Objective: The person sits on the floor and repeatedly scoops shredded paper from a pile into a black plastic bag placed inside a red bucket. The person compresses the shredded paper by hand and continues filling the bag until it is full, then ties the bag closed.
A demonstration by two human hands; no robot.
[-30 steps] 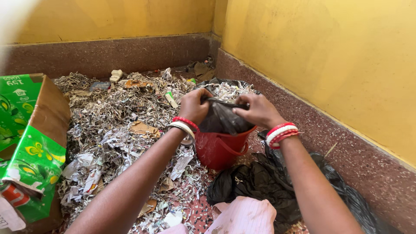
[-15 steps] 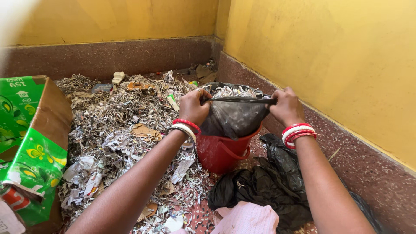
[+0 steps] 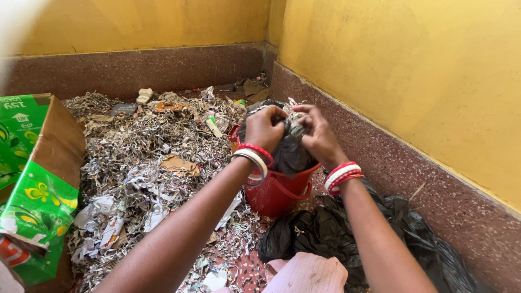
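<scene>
Both the left hand (image 3: 264,128) and right hand (image 3: 317,135) have fingers clamped on the crinkly black plastic bag (image 3: 287,154) in the small red plastic bucket (image 3: 277,192), so gripping its top tight at twelve o'clock should keep it shut.

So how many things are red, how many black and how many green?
Red: 1, the bucket.
Black: 2, the small bag gripped by the left hand and right hand over the bucket, and the big bag on the floor.
Green: 1, the cardboard box.
Total: 4
</scene>
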